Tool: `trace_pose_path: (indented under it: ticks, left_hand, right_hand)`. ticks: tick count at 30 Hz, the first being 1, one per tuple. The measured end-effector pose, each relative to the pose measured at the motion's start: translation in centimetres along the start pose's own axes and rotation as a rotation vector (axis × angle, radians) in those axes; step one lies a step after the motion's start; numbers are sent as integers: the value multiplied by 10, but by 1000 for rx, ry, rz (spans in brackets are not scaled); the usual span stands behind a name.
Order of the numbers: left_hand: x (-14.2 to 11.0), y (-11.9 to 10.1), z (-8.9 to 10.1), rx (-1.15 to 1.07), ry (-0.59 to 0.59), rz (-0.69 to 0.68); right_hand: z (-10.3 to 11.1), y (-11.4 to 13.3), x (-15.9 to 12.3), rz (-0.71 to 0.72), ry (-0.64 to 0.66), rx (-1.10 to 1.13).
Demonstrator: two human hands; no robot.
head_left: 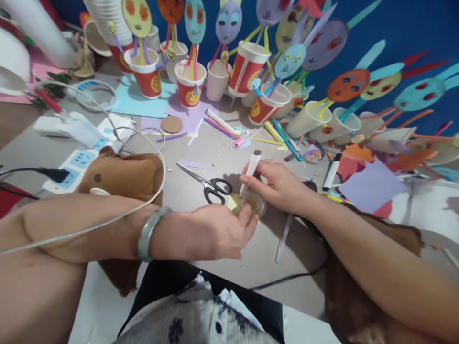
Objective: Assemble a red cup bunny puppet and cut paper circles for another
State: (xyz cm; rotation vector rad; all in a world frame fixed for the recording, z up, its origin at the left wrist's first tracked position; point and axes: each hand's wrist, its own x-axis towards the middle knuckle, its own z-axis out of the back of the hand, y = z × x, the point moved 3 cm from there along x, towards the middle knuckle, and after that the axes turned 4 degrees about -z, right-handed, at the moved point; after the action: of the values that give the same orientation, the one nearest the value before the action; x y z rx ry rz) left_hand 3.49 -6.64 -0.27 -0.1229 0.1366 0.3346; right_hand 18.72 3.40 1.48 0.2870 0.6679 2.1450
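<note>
The right hand (278, 185) pinches a white marker (253, 166), tip down at yellow paper (234, 203) below it, while the left hand (219, 231), its grip unclear, touches a clear tape roll (261, 206) beneath the right hand.

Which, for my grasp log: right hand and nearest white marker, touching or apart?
Touching; the head view shows the right hand pinching the white marker between thumb and fingers.
</note>
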Motion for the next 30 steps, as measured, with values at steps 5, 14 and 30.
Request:
trace_pose_path:
  ticks: [5, 14, 30]
  left_hand:
    - [1, 0, 2, -11, 44, 26]
    - [1, 0, 7, -14, 83, 26]
    - [4, 3, 30, -76, 248, 51]
  right_hand:
    - [1, -1, 0, -4, -14, 8]
    - [6, -11, -4, -58, -59, 79]
    - [15, -19, -35, -212, -142, 192]
